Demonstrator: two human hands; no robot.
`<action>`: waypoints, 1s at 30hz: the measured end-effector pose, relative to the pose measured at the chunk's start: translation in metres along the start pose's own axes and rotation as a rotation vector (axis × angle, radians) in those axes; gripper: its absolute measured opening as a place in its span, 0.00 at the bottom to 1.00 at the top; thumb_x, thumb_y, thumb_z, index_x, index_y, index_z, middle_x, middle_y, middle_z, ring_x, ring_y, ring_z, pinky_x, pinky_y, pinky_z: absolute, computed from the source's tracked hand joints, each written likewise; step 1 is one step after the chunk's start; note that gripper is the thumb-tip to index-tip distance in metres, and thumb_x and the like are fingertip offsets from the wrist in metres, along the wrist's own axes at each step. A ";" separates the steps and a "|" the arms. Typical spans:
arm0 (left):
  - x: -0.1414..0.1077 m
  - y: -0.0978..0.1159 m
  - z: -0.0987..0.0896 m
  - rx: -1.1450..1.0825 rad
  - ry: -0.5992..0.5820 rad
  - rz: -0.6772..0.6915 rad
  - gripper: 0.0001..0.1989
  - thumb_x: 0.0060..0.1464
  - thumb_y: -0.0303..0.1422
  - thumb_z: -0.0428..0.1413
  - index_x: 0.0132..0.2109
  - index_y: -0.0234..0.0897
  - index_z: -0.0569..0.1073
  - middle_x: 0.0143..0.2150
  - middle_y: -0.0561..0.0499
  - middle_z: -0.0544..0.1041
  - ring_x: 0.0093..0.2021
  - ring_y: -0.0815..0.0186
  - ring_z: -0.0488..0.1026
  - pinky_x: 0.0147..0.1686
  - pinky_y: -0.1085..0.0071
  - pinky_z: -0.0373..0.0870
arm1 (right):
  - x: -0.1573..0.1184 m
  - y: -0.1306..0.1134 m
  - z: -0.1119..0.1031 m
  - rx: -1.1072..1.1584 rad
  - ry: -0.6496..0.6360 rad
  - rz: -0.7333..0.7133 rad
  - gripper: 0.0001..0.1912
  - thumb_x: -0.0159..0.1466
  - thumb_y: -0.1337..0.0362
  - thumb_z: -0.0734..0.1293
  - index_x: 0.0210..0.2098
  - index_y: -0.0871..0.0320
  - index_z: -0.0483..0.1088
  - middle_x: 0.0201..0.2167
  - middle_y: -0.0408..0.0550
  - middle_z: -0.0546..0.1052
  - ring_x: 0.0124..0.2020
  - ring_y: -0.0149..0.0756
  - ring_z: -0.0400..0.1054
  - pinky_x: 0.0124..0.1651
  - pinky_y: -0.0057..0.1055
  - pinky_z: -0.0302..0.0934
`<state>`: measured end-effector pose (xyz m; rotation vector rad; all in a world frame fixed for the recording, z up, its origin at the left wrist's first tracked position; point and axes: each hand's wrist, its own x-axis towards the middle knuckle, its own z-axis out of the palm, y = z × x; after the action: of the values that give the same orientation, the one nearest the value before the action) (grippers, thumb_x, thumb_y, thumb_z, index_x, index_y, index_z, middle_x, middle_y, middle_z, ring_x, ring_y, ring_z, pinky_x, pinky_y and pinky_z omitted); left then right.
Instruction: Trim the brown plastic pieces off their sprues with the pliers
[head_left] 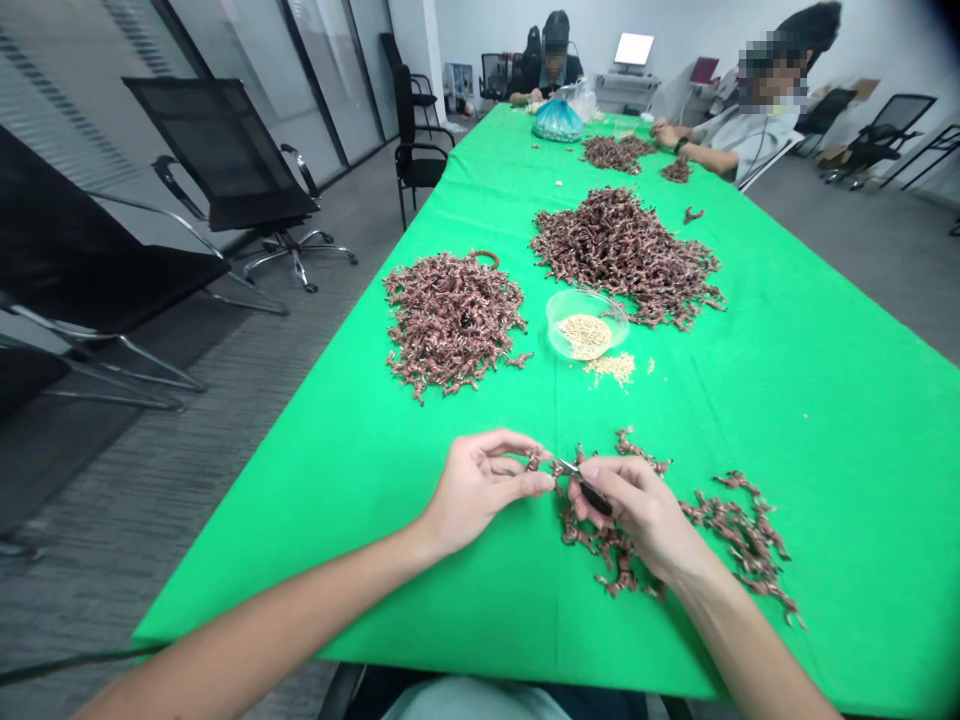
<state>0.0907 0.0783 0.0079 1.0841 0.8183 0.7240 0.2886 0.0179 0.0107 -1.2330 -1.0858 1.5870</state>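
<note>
My left hand (480, 485) is closed in a pinch on a small brown figurine (533, 460), which shows between thumb and fingertips. Opposite it, my right hand (637, 510) grips a small tool with a black handle (596, 497) and a pointed metal tip. That tip points left, close to my left fingertips; whether it touches the figurine I cannot tell. Under and around my right hand lie loose brown figurines (621, 572), partly hidden by it. Another cluster of figurines (739, 530) is to the right.
Beyond my hands, a clear plastic bowl (551, 335) holds beige grains, with some spilled grains (613, 368) beside it. Two large heaps of figurines, a left heap (454, 320) and a right heap (626, 255), lie on the green cloth (337, 540). Two people sit farther along the table near a blue bag (557, 120).
</note>
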 end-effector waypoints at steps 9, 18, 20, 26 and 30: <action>-0.001 0.003 0.002 -0.049 -0.015 0.046 0.17 0.49 0.33 0.67 0.41 0.31 0.71 0.46 0.40 0.80 0.39 0.58 0.80 0.43 0.63 0.76 | -0.003 -0.003 0.005 -0.290 0.120 -0.218 0.19 0.69 0.53 0.62 0.30 0.60 0.70 0.24 0.44 0.69 0.26 0.31 0.59 0.29 0.27 0.52; 0.000 0.003 0.000 0.025 -0.046 0.079 0.13 0.52 0.34 0.65 0.42 0.31 0.76 0.42 0.43 0.81 0.43 0.61 0.78 0.47 0.69 0.73 | -0.004 0.004 0.010 -0.666 0.295 -0.502 0.09 0.68 0.60 0.64 0.38 0.59 0.73 0.29 0.47 0.73 0.28 0.34 0.65 0.32 0.30 0.57; 0.000 0.005 0.000 0.004 -0.075 0.087 0.13 0.53 0.34 0.64 0.42 0.32 0.75 0.44 0.43 0.80 0.46 0.60 0.77 0.49 0.67 0.72 | -0.004 0.006 0.010 -0.696 0.315 -0.537 0.08 0.67 0.62 0.64 0.38 0.59 0.72 0.30 0.47 0.73 0.28 0.34 0.65 0.32 0.30 0.58; 0.001 0.006 0.001 -0.041 -0.148 0.120 0.11 0.56 0.33 0.61 0.44 0.31 0.75 0.52 0.40 0.77 0.55 0.57 0.72 0.58 0.62 0.65 | -0.005 0.006 0.009 -0.738 0.335 -0.643 0.05 0.66 0.65 0.64 0.40 0.58 0.70 0.33 0.50 0.74 0.32 0.37 0.68 0.37 0.33 0.62; 0.002 0.006 0.001 -0.057 -0.149 0.114 0.11 0.57 0.34 0.61 0.44 0.31 0.76 0.55 0.39 0.74 0.59 0.55 0.69 0.60 0.62 0.63 | -0.004 0.004 0.010 -0.753 0.325 -0.645 0.05 0.66 0.65 0.63 0.40 0.58 0.70 0.33 0.50 0.74 0.33 0.38 0.68 0.37 0.34 0.63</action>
<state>0.0918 0.0809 0.0134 1.1262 0.6091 0.7481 0.2796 0.0113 0.0095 -1.3382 -1.7063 0.4663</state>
